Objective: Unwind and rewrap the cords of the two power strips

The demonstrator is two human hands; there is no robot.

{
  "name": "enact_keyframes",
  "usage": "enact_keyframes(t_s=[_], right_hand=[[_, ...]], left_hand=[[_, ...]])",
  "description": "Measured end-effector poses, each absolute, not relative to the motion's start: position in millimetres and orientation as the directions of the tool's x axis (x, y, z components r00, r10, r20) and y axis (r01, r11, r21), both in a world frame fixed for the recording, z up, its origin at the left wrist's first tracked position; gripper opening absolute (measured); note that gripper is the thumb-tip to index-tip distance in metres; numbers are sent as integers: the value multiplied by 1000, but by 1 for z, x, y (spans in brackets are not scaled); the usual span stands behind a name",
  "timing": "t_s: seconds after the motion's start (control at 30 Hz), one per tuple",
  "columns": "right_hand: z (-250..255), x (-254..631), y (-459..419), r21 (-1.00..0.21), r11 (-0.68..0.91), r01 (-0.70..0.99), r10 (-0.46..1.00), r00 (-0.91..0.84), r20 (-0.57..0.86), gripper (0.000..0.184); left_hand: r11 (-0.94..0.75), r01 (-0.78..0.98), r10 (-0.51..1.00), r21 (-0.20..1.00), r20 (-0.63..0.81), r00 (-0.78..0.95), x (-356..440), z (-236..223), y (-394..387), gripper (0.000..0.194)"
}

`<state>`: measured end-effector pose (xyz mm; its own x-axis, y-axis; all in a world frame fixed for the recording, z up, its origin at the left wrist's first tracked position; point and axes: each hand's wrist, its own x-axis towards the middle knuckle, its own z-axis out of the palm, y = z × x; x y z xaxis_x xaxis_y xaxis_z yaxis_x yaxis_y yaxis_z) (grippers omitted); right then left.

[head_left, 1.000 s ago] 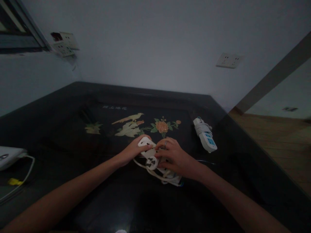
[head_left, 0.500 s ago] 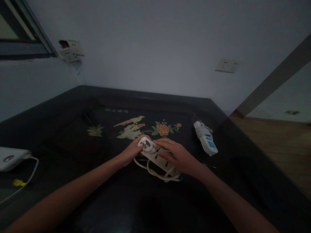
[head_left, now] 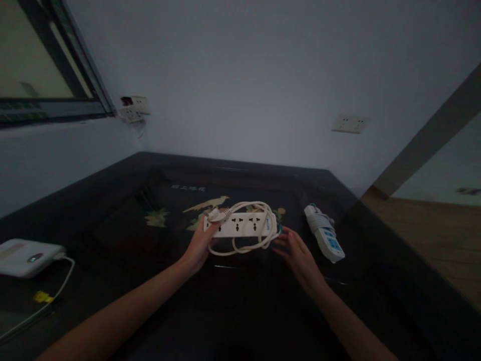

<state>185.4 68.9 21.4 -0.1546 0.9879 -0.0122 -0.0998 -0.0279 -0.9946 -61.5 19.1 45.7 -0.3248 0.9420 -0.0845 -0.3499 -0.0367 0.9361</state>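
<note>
**White power strip [head_left: 229, 229] in the left hand [head_left: 199, 245], over a dark desk [head_left: 225, 311]**

A pale wall [head_left: 240, 90] rises behind the glossy desk, with a window [head_left: 33, 55] at upper left. A bird-and-flower picture [head_left: 206, 204] decorates the desktop, partly hidden by the power strip.

The power strip lies crosswise between the hands, sockets showing, its cord [head_left: 244, 249] looped loosely around and across it. The left hand is closed on its left end, thumb on top beside the plug. The right hand [head_left: 300, 255] is partly open, fingers apart, at the strip's right end; whether the fingertips touch it is unclear.

A white box [head_left: 30, 258] with a cable sits at the left. A second strip [head_left: 329, 244], blue-faced and wrapped in grey cord, rests on the desk beyond the right hand. A wall socket [head_left: 350, 123] is at upper right. The plug [head_left: 215, 215] lies on the held strip's left end. Smallest is a yellow tag [head_left: 43, 297] on the box's cable.
</note>
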Motion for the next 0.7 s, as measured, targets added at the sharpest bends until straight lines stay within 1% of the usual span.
enact_keyframes(t_s=[0.03, 0.1, 0.17, 0.2, 0.3, 0.43, 0.5, 0.57, 0.63, 0.7], right_hand=[[17, 179, 61, -970, -136, -200, 964, -253, -83, 48], [14, 162, 48, -899, -315, -304, 879, -450, -155, 51], [18, 145, 41, -863, -382, -331, 822, -549, -154, 57], [22, 138, 40, -858, -379, -345, 816, -562, -135, 60], [36, 120, 41, -862, -299, -410, 845, -533, -40, 66], [45, 107, 45, -867, -258, -426, 825, -565, 33, 69], [45, 101, 47, -871, -258, -419, 816, -577, 36, 69], [45, 95, 51, -864, -273, -424, 823, -568, 19, 67], [44, 88, 56, -852, -299, -429, 831, -556, -12, 64], [44, 81, 63, -857, -326, -398, 825, -562, -53, 55]], left_hand=[[-60, -357, 936, 932, -72, -344, -58, 46, 17, 47], [-105, -370, 932, 923, -39, -361, -50, 46, 13, 49], [-140, -387, 933, 912, -9, -359, -42, 46, 8, 48], [-150, -402, 934, 903, -3, -356, -38, 46, 5, 47], [-166, -442, 929, 881, -10, -370, -34, 46, -4, 48], [-144, -446, 905, 884, -64, -420, -40, 47, -13, 59], [-137, -450, 905, 883, -72, -419, -44, 46, -16, 65], [-147, -435, 912, 889, -48, -407, -50, 45, -19, 69], [-159, -379, 922, 912, 0, -388, -58, 43, -23, 71], [-152, -295, 938, 943, 43, -343, -69, 42, -26, 70]])
